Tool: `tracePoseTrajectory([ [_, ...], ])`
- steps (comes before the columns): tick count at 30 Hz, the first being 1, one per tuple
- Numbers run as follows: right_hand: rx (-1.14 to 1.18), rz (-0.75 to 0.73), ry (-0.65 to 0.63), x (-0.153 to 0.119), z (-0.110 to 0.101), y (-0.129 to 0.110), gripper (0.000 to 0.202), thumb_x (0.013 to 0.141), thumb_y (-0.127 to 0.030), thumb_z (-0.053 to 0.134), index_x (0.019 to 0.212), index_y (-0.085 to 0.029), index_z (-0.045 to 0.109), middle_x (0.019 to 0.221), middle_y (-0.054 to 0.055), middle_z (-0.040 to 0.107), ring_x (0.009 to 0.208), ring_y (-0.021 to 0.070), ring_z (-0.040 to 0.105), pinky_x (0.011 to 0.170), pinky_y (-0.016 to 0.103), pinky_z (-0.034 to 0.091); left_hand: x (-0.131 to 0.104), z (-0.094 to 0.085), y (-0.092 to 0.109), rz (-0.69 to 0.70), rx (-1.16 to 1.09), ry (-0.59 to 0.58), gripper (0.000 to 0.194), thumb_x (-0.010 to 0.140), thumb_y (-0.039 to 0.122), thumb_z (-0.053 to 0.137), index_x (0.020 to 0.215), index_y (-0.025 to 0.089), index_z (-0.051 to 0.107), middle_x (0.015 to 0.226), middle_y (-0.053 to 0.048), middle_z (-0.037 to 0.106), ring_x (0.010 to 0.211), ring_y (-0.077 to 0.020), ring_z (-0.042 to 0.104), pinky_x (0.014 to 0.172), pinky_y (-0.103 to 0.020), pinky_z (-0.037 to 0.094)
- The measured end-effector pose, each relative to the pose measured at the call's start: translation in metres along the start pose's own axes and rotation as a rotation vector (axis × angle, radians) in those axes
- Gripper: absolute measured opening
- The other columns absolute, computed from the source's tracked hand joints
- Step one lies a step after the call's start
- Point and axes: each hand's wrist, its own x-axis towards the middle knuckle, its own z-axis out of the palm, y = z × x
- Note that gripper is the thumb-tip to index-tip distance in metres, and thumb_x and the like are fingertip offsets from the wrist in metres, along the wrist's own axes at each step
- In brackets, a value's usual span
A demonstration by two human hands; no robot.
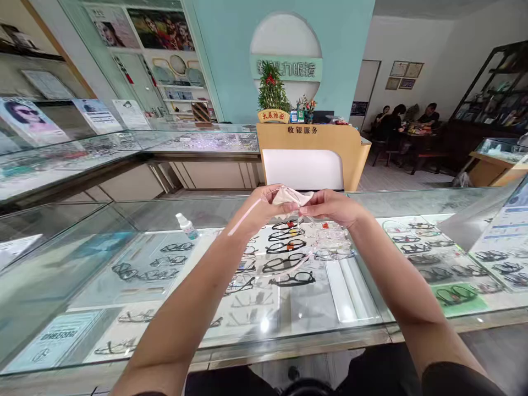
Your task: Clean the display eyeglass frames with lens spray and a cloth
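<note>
Left hand (264,209): thumb and fingers closed in a pinch on a pale cloth (292,196), at its left side. Right hand (333,207): thumb and forefinger pinched together at the right side of the same cloth; the tips of the two hands nearly meet.

Cloth: one, cream-white, bunched and folded, held up between both hands above the glass counter (297,342).

Strip: one, thin, pale pink (245,216), running from the left hand along the wrist; what it joins is hidden.

Dark-framed glasses (284,262): several pairs in a column, below the hands, some with small orange or yellow tags.

Clear-framed glasses (334,254): to the right of that column, near a white panel (352,290).

Bottle: one, small, white, with a cap (186,226), left of the left forearm.

Further glasses (175,247): at the left, in the counter display. Green sheet (466,306): at the right, a pair of glasses over it.

Beyond: wooden desk (355,159) with a white front panel; leafy plant (272,93) on top; round wall sign (284,38); at the far right, people (396,124) seated around a table.
</note>
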Motion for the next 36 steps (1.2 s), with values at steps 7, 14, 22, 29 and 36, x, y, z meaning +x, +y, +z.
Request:
tracePoseTrajectory([
  [7, 0.022, -0.02, 0.025, 0.002, 0.0, 0.006, 0.056, 0.069, -0.066, 0.1, 0.075, -0.017, 0.073, 0.058, -0.008, 0.049, 0.057, 0.0071, 0.032, 0.057, 0.033, 0.013, 0.007, 0.012, -0.016, 0.191, 0.09, 0.201, 0.054, 0.069, 0.061, 0.102, 0.076, 0.018, 0.07, 0.07, 0.002, 0.06, 0.066, -0.0119, 0.047, 0.062, -0.027, 0.034],
  [14, 0.064, -0.111, 0.116, 0.001, -0.002, 0.004, 0.048, 0.073, -0.061, 0.097, 0.087, -0.018, 0.081, 0.068, -0.005, 0.055, 0.061, 0.0085, 0.035, 0.061, 0.032, 0.021, 0.006, -0.006, -0.011, 0.23, 0.133, 0.098, 0.055, 0.09, 0.072, 0.083, 0.088, 0.017, 0.078, 0.084, -0.005, 0.071, 0.077, -0.0168, 0.059, 0.072, -0.029, 0.045],
  [22, 0.101, -0.091, 0.152, 0.002, 0.0, 0.003, 0.05, 0.066, -0.062, 0.102, 0.081, -0.019, 0.08, 0.069, -0.004, 0.058, 0.063, 0.0094, 0.037, 0.062, 0.032, 0.023, 0.009, 0.009, -0.015, 0.173, -0.022, 0.169, 0.054, 0.061, 0.051, 0.108, 0.087, 0.018, 0.075, 0.08, 0.0, 0.069, 0.074, -0.0143, 0.057, 0.069, -0.027, 0.044],
  [29, 0.181, -0.107, 0.119, 0.001, 0.019, -0.002, 0.047, 0.068, -0.061, 0.102, 0.081, -0.021, 0.08, 0.073, -0.002, 0.061, 0.066, 0.0107, 0.043, 0.062, 0.031, 0.032, -0.003, 0.014, 0.001, 0.277, 0.141, 0.316, 0.059, 0.08, 0.074, 0.091, 0.075, 0.02, 0.068, 0.071, 0.0, 0.059, 0.066, -0.0136, 0.048, 0.062, -0.028, 0.038],
  [36, 0.311, -0.13, 0.019, -0.011, 0.014, -0.014, 0.04, 0.072, -0.053, 0.103, 0.078, -0.022, 0.079, 0.077, -0.001, 0.069, 0.064, 0.0103, 0.047, 0.06, 0.03, 0.039, -0.035, -0.017, 0.029, 0.147, 0.239, 0.204, 0.054, 0.082, 0.07, 0.091, 0.094, 0.019, 0.078, 0.086, -0.004, 0.072, 0.076, -0.0163, 0.061, 0.07, -0.028, 0.047],
])
